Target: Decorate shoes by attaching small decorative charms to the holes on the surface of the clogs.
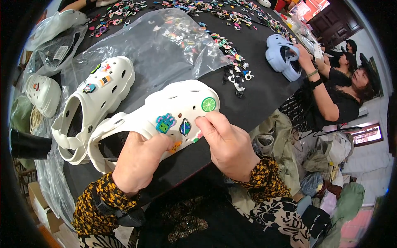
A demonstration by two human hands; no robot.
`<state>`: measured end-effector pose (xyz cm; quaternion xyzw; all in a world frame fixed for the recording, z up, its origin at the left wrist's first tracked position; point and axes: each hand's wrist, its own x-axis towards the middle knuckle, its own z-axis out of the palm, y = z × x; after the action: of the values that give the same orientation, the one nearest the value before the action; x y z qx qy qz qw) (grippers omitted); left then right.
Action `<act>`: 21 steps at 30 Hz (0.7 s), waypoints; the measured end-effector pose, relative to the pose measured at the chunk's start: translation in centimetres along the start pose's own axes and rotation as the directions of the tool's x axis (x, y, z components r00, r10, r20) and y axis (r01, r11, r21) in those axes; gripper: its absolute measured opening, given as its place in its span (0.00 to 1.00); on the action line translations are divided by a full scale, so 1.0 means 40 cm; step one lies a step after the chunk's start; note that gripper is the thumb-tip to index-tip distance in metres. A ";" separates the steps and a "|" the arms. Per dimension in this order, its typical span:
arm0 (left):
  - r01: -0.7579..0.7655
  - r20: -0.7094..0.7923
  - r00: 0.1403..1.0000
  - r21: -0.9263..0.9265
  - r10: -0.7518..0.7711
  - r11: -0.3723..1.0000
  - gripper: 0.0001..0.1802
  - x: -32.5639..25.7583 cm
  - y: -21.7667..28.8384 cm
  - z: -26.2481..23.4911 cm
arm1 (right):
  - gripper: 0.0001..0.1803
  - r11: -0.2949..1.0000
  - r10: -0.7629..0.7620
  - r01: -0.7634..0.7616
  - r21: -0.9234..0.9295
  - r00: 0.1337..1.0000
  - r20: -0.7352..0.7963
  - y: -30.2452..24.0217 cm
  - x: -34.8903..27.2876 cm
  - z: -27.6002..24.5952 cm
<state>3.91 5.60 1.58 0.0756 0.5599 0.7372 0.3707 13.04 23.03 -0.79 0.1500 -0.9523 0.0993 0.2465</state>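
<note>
The clog (165,111) held over the near edge of the desk (264,93) serves as landmark. The left hand (138,161) grips it from below at its near side; the right hand (227,142) touches its right side. Just left of the clog a second clog (97,99) lies on a plastic sheet (165,53). Behind the clog, scattered charms (231,62) lie on the desk. Far right of it, another person's hand (304,56) holds a third clog (281,56).

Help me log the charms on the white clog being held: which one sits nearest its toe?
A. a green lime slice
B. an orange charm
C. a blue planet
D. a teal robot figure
A: the lime slice sits at the toe end of the clog, beyond the planet and the other charms.
</note>
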 end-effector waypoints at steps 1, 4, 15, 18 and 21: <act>-0.005 0.007 1.000 -0.015 0.006 1.000 0.27 0.001 -0.001 -0.001 | 0.22 1.000 -0.001 0.001 -0.002 1.000 0.000 -0.001 0.002 -0.003; 0.043 0.034 0.999 -0.014 -0.043 0.999 0.28 0.010 0.002 -0.010 | 0.20 0.999 0.037 -0.037 0.000 0.999 0.028 -0.003 0.005 -0.010; 0.017 0.036 0.999 -0.072 -0.014 0.997 0.24 0.017 0.011 -0.020 | 0.20 0.867 0.343 -0.263 0.423 0.931 -0.126 0.064 -0.001 -0.027; 0.016 0.026 1.000 -0.011 -0.016 1.000 0.24 0.013 0.023 -0.011 | 0.16 0.839 0.441 -0.328 0.434 0.877 -0.189 0.090 -0.009 -0.028; 0.018 -0.011 1.000 -0.002 -0.018 1.000 0.24 0.014 0.030 -0.004 | 0.12 0.666 0.612 -0.483 0.568 0.789 -0.047 0.115 -0.012 -0.020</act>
<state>2.89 5.70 2.40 0.0664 0.5619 0.7346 0.3743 12.26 27.66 -0.87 -0.0962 -0.8510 0.4437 0.2640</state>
